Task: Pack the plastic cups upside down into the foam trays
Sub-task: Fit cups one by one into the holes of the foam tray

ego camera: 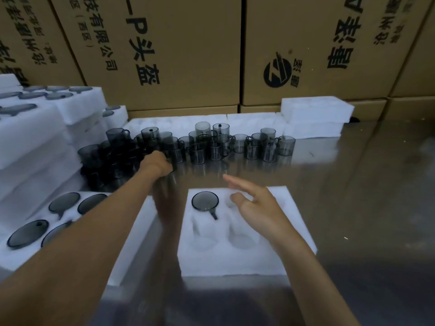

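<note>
With one smoked cup (205,200) seated upside down in the foam tray (237,260), our left hand (158,164) reaches the loose cups (202,143) on the table (353,196), grip unclear, while our empty right hand (255,203) hovers spread; next we invert another.

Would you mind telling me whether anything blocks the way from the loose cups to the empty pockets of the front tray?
Nothing visible on the table does. The right hand hovers open above the foam tray, over its far-right pocket; the near pockets lie uncovered.
</note>
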